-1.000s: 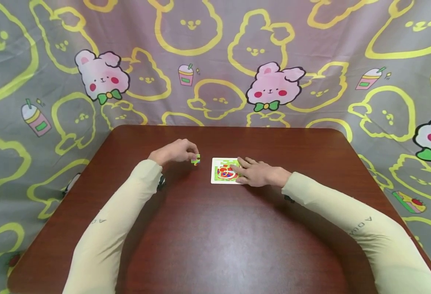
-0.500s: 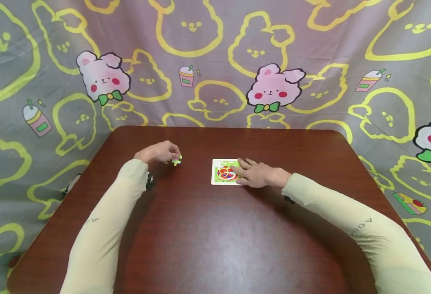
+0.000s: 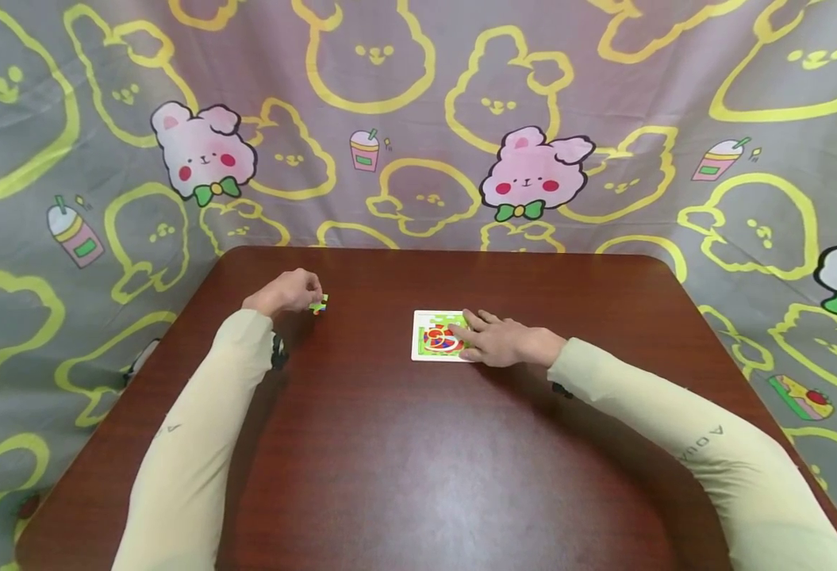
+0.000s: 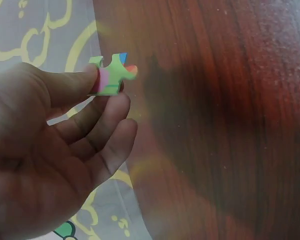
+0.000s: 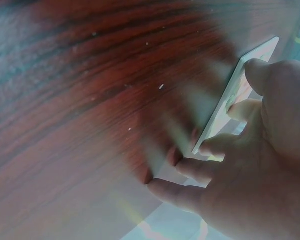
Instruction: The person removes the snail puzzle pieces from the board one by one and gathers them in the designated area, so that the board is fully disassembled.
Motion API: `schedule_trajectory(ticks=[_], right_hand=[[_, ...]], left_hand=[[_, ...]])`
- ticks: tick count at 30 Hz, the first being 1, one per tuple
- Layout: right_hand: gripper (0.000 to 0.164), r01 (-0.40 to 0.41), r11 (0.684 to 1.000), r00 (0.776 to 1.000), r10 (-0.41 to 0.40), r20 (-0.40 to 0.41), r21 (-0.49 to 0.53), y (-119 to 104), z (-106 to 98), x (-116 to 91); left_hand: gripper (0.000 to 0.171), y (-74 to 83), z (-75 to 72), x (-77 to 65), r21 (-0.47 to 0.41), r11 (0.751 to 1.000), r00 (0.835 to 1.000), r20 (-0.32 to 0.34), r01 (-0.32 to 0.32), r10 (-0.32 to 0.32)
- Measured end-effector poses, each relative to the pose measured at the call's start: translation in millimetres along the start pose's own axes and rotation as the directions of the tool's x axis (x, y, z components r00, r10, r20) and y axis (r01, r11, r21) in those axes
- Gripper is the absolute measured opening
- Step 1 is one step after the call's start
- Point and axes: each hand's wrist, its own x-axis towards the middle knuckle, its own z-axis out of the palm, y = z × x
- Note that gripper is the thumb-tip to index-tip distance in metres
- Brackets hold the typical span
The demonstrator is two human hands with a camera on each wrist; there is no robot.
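A small green jigsaw piece [image 4: 110, 75] with pink, blue and orange patches is pinched between the thumb and fingers of my left hand [image 3: 291, 290]. In the left wrist view it is held above the table, which carries the hand's shadow. A white-framed puzzle board [image 3: 420, 357] with a green, red and blue picture lies flat near the table's middle. My right hand [image 3: 500, 341] rests on the board's right side with spread fingers, hiding that part of the picture. In the right wrist view, some fingers touch the board's edge and others reach the tabletop beside it.
The brown wooden table [image 3: 418, 460] has rounded far corners. A patterned curtain [image 3: 418, 119] with cartoon animals hangs behind it and along both sides. Light-coloured sleeves [image 3: 182, 444] cover both arms.
My left hand has moved leftward, away from the board, with the jigsaw piece still pinched. The right hand and the board have stayed in place.
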Motion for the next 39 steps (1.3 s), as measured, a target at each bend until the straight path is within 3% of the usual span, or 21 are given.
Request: schedule_trajectory(ticks=[21, 29, 39], right_hand=[[0.063, 0.010, 1.000, 1.000, -0.010, 0.010, 0.016, 3, 0, 2], [0.062, 0.038, 0.999, 0.999, -0.038, -0.016, 0.010, 4, -3, 1], [0.066, 0.015, 1.000, 1.000, -0.015, -0.004, 0.010, 2, 0, 1]], left_hand=[[0.016, -10.8, 10.7, 10.3, -0.073, 0.997, 1.000, 0.015, 0.016, -0.015], [0.012, -13.8, 17.0, 17.1, -0.010, 1.000, 0.999, -0.037, -0.007, 0.006], [0.014, -7.4, 17.6, 14.2, 0.050, 0.998, 0.999, -0.025, 0.026, -0.025]])
